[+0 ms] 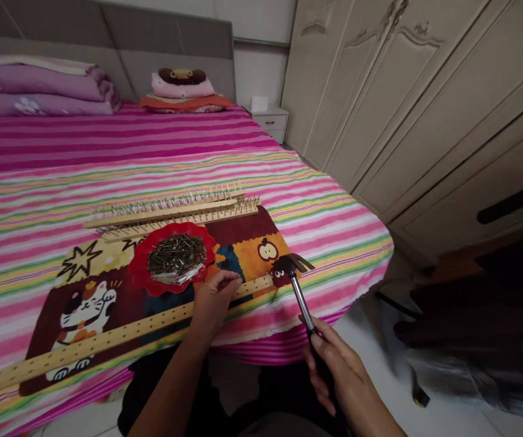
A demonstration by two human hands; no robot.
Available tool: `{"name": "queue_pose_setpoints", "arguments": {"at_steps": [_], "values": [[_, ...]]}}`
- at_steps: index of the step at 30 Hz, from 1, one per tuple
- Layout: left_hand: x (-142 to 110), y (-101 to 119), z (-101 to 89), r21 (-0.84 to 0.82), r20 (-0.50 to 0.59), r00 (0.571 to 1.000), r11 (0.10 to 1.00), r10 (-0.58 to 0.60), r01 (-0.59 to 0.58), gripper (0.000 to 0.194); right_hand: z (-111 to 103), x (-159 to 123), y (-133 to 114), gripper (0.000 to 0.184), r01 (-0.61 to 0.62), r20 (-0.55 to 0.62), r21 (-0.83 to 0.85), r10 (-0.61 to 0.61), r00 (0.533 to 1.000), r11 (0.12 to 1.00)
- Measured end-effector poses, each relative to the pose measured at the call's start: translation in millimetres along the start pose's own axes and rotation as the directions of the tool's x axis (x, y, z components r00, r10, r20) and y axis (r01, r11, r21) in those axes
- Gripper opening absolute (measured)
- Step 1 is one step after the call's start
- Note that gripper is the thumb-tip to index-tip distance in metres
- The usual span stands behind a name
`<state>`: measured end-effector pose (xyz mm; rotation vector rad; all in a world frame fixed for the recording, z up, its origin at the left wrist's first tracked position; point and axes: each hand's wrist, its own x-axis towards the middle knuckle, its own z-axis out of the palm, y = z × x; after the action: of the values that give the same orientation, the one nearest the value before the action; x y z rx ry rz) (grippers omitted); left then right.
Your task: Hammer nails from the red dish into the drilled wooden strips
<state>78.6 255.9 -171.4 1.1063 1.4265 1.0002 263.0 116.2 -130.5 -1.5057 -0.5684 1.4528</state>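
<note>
A long wooden strip (107,340) with a row of holes lies across a cartoon-cat mat (84,291) on the bed's near edge. My left hand (213,300) rests on the strip with fingers pinched together near its right part, likely on a nail too small to make out. In my right hand (334,370) is a claw hammer (295,276) by its dark handle, its head hovering over the strip's right end. A red plate (143,270) heaped with metal nails (175,258) sits just behind my left hand.
Behind the plate lie two or three wooden strips (170,212) studded with upright nails. The striped pink bedsheet (107,152) carries folded bedding (43,85) and a plush toy (182,76) near the headboard. Beige wardrobe doors (402,91) stand to the right, with a nightstand (270,118).
</note>
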Motion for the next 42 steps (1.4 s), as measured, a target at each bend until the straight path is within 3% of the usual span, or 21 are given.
{"name": "queue_pose_setpoints", "arguments": {"at_steps": [8, 18, 23, 34, 42], "values": [[1.8, -20.9, 3.1, 0.296, 0.021, 0.979, 0.934, 0.201, -0.198, 0.016, 0.1, 1.8, 2.3, 0.054, -0.004, 0.019, 0.002, 0.004, 1.000, 1.000], [-1.3, -18.1, 6.9, 0.429, 0.085, 0.918, 0.817, 0.388, -0.385, 0.012, 6.3, -2.8, 2.8, 0.053, -0.090, 0.112, -0.080, 0.099, 0.989, 0.993], [-2.4, -18.7, 7.9, 0.464, 0.084, 0.909, 0.791, 0.409, -0.399, 0.013, 15.0, -0.5, 1.4, 0.050, -0.066, 0.213, -0.141, 0.096, 0.972, 0.988], [-3.2, -20.5, 9.3, 0.507, 0.102, 0.901, 0.757, 0.422, -0.412, 0.014, 20.2, 2.6, -2.6, 0.048, -0.065, 0.204, -0.201, 0.106, 0.973, 0.977], [-4.8, -21.8, 11.5, 0.485, 0.119, 0.907, 0.774, 0.404, -0.408, 0.012, 19.9, -5.6, -4.5, 0.054, -0.063, 0.065, -0.119, 0.071, 0.995, 0.991]]}}
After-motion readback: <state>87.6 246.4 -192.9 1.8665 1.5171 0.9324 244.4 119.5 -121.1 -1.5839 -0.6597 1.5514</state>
